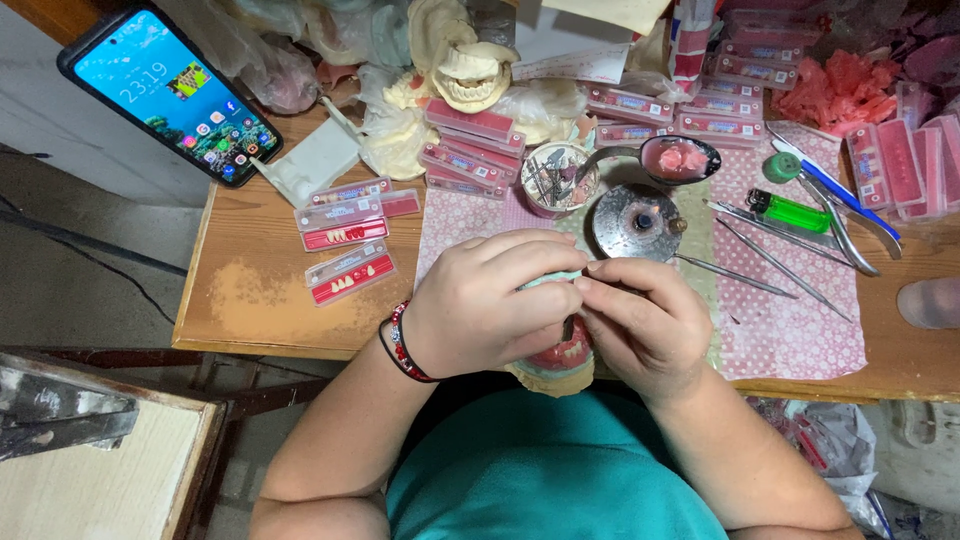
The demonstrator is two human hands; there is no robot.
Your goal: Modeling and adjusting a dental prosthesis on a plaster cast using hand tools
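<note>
The left hand point(485, 300) is curled around a denture model point(558, 360) held at the table edge point(250, 345), just above the lap; the right hand point(640, 315) pinches a thin tool point(568, 328) pointing down onto its pink gum from the right; both hands touch.

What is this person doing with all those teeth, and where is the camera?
The camera sits on the person's head and looks down, so you see their own two arms. The left hand and the right hand together hold a plaster model with pink gums and false teeth; the right one also pinches a thin tool. On the wooden table lie small red cards of false teeth, a phone leaning at the back, a green lighter, thin metal picks, a spoon of pink wax and another plaster tooth model.
</note>
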